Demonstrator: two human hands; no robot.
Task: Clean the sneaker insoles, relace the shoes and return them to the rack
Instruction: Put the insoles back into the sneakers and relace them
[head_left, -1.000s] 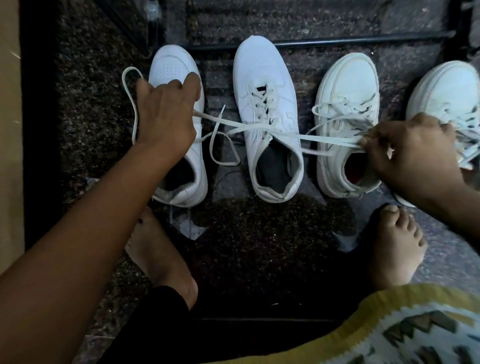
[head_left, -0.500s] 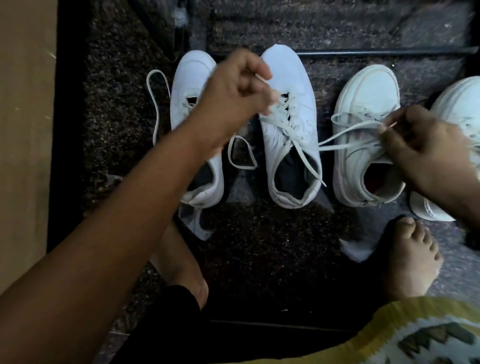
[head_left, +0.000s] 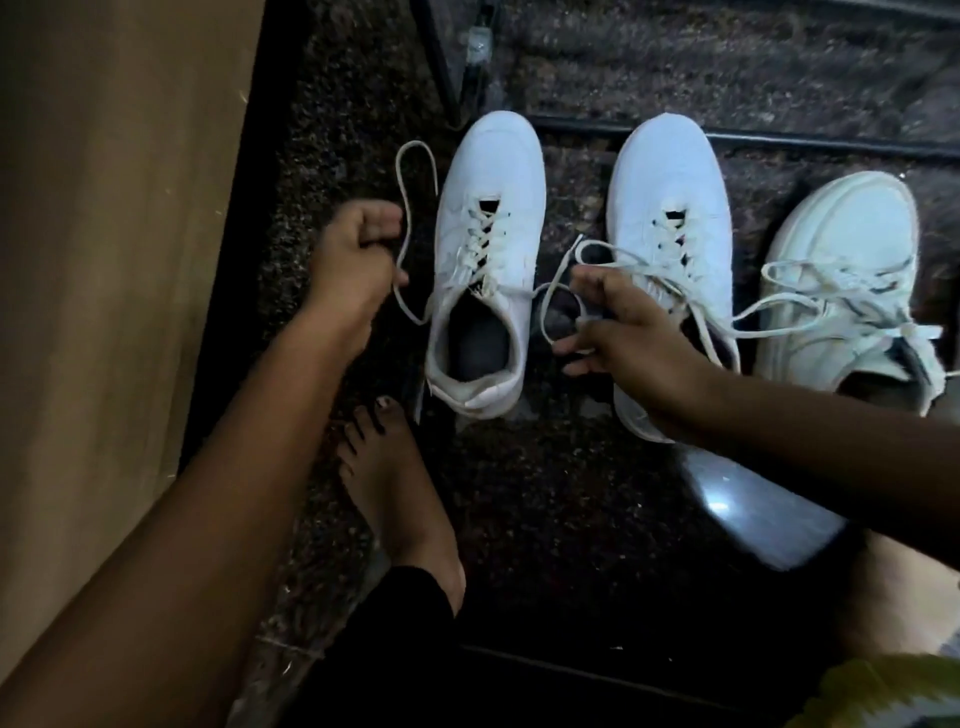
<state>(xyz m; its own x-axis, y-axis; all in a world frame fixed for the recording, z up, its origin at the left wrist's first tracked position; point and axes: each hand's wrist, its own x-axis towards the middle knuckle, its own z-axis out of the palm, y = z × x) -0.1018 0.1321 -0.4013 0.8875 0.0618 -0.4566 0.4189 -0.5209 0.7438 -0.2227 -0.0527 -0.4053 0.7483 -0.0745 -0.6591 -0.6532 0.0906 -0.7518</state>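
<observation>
Done so far: the first sneaker (head_left: 488, 234), the middle sneaker (head_left: 670, 208) and the third sneaker (head_left: 841, 270) sit in a row on the floor (head_left: 524, 478). All 3 have laces through their holes. No lace is tied in a bow.
Left to do: I think tying comes next, then the shoes go back on the rack. The step in hand looks like pulling the first sneaker's lace tight. I cannot tell if the cleaning is done, because the insides of the shoes are too dark.
Cloth (head_left: 893, 691): soft and yellow with a pattern, at the near right corner.
Foot (head_left: 400, 509): bare and flat on the floor, just in front of the first sneaker's heel.
Floor: hard, dark, speckled stone, shiny where light hits it.
Left hand (head_left: 358, 260): curled tight round one end of the lace (head_left: 410, 208), near the floor's left edge by the tan wall (head_left: 104, 260).
Right hand (head_left: 623, 332): pinches a loop (head_left: 550, 306) of lace between the first and middle sneakers.
Lace: flat, thin, floppy and off-white.
First sneaker: smooth and white, with a round toe and an open mouth. It sits between the 2 hands.
Middle sneaker: the same look. The right arm hides its heel.
Third sneaker: creamier, with a thick rim and messy laces, at the floor's right edge.
Rack bar (head_left: 805, 145): thin black metal along the floor's far edge, right by the toes.
</observation>
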